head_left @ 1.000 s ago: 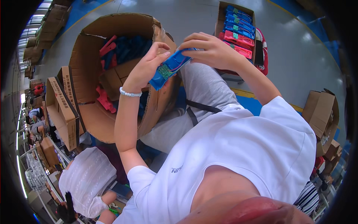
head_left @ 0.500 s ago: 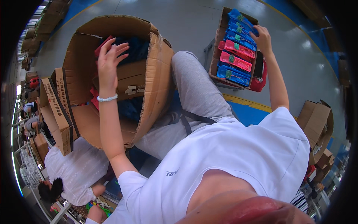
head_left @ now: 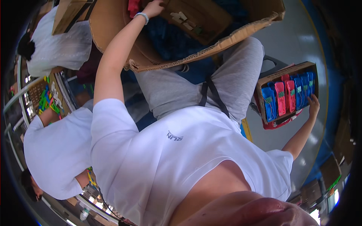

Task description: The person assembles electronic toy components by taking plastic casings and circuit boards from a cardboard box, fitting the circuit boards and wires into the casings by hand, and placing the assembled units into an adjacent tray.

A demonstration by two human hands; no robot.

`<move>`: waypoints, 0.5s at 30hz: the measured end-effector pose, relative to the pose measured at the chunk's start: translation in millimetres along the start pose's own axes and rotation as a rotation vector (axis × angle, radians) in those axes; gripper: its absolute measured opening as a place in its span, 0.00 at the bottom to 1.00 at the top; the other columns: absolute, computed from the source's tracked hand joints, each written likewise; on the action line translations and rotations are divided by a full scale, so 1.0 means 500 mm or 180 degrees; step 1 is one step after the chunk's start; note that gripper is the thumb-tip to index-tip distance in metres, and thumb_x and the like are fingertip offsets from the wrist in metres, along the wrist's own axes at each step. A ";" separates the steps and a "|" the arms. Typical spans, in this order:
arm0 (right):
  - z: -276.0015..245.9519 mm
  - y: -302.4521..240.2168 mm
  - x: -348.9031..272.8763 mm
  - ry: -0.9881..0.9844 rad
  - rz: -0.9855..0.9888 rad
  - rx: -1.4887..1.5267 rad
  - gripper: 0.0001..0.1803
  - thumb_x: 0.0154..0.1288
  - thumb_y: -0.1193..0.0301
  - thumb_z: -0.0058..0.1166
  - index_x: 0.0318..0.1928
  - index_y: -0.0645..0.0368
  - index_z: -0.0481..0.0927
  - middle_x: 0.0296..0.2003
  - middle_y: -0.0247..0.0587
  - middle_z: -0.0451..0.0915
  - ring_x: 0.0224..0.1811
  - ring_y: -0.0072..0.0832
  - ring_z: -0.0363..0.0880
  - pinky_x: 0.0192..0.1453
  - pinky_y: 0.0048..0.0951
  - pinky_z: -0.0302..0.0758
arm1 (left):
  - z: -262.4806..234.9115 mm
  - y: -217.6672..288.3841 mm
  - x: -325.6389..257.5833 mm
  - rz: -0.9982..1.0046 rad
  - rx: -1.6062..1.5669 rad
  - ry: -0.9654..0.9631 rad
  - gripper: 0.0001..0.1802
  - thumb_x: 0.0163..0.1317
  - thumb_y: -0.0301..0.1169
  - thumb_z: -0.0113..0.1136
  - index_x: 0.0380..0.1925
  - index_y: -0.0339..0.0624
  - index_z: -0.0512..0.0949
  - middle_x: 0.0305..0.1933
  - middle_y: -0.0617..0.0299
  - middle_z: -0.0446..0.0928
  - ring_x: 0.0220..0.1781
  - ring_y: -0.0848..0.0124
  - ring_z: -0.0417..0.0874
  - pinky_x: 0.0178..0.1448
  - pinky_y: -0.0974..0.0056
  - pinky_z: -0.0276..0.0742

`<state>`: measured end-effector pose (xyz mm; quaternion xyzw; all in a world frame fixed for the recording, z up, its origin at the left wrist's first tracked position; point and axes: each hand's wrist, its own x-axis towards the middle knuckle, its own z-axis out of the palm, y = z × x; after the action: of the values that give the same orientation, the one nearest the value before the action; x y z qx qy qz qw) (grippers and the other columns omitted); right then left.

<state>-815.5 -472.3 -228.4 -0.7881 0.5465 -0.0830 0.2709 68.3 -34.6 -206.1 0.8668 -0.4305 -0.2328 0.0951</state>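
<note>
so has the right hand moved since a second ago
Yes: judged against the large carton, the right hand has moved away rightward, from near its rim to the small carton of blue and pink parts.

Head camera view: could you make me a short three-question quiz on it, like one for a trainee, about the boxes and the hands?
1. Which hand has its fingers at the edge of the small cardboard box?
2. True or false: the arm wearing the pale bracelet reaches to the large cardboard box.
3. What colours are the long casings in the small box?
A. orange and purple
B. blue and pink
C. black and white

Key: 1. The right hand. 2. True. 3. B.
</note>
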 end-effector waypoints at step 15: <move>0.061 -0.249 -0.086 0.0326 -0.0148 -0.0672 0.21 0.66 0.63 0.63 0.57 0.57 0.81 0.52 0.42 0.83 0.57 0.32 0.79 0.61 0.33 0.74 | 0.309 0.093 0.006 0.2481 0.0732 -0.0828 0.24 0.55 0.30 0.63 0.54 0.40 0.78 0.57 0.47 0.78 0.59 0.49 0.79 0.63 0.51 0.76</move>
<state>-717.6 -391.2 -182.3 -0.8194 0.5470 -0.0714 0.1561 -37.8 -60.1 -325.2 0.6076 -0.7576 -0.2374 0.0236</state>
